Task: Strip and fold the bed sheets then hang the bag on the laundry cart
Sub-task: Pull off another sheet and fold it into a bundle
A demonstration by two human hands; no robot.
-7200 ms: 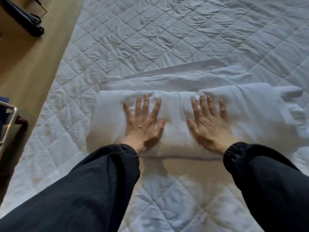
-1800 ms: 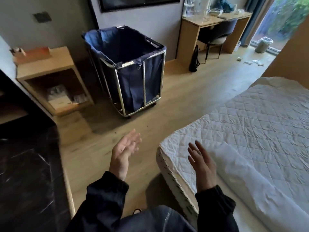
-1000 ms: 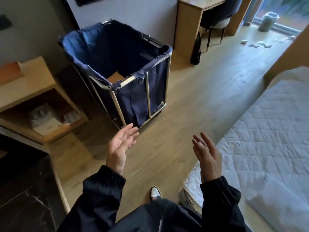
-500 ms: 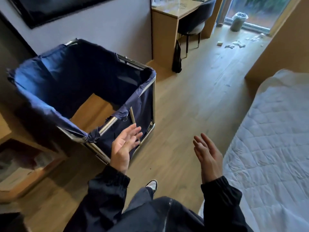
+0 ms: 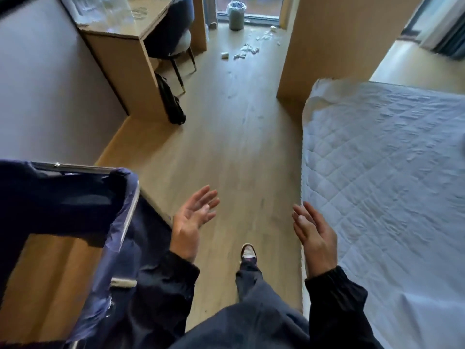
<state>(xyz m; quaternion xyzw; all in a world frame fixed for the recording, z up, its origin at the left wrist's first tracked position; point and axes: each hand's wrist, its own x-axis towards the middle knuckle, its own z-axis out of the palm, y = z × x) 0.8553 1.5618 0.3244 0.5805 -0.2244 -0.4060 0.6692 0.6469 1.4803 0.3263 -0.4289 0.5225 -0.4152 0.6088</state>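
The laundry cart stands to the person's left, close against the left sleeve. Its navy bag is draped over the frame. Both hands are raised over the wooden floor with nothing in them. The left hand has its palm turned up and inward and its fingers spread and relaxed. The right hand mirrors it, with straight fingers, just beside the edge of the bed, which shows only its quilted pad.

The left hand is clearly nearer the cart: the cart's near chrome rail runs roughly away from the person, just left of that hand and lower. The right hand is well apart from the cart, on the far side of the body.

The bag fabric looks folded over the rail at the near corner, but whether it is hooked on all round I cannot tell. Reaching the bag probably calls for a turn to the left, with the left hand arriving at the rail first.
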